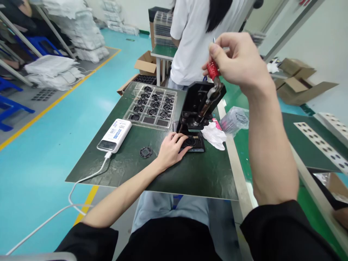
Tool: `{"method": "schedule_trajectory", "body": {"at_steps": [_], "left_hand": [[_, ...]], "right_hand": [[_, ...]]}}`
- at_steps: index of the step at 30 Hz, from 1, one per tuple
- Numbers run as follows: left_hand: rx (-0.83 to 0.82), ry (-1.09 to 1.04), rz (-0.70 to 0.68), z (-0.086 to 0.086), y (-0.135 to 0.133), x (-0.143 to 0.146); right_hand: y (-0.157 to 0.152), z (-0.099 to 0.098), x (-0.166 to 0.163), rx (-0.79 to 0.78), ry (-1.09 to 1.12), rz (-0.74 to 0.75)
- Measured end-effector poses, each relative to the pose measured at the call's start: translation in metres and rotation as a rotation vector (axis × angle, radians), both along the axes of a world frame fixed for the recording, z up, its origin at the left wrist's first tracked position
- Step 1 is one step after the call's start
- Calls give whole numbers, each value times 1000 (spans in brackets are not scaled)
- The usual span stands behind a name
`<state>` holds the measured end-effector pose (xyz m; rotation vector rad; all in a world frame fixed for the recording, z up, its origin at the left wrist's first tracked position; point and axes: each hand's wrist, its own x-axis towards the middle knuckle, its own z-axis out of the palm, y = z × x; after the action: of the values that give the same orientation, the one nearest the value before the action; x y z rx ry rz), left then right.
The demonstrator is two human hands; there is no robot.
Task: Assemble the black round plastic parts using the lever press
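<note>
My right hand (239,59) is raised and closed round the red handle (212,69) of a black lever press (199,105). The lever is up. My left hand (172,149) lies on the dark green board (130,163), its fingertips on a black round part (190,141) seated in the press base. Whether those fingers pinch the part is unclear. A second black ring part (145,152) lies loose on the board just left of that hand. Behind it stands a clear tray (152,106) with several black round parts.
A white power bank (114,135) with a white cable (81,185) lies at the board's left. A white cloth (214,135) and a plastic bag (234,119) sit right of the press. A person in white (195,40) stands behind. Cardboard boxes (299,85) lie at right.
</note>
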<state>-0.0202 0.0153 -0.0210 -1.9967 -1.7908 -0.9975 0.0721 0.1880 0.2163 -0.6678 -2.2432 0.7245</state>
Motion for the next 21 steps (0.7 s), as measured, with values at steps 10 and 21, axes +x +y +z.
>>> {"method": "schedule_trajectory", "body": {"at_steps": [10, 21], "left_hand": [[-4, 273, -75, -2, -5, 3], [28, -248, 94, -14, 3, -3]], "right_hand": [[10, -14, 8, 121, 117, 61], [-60, -51, 34, 450, 450, -128]]}}
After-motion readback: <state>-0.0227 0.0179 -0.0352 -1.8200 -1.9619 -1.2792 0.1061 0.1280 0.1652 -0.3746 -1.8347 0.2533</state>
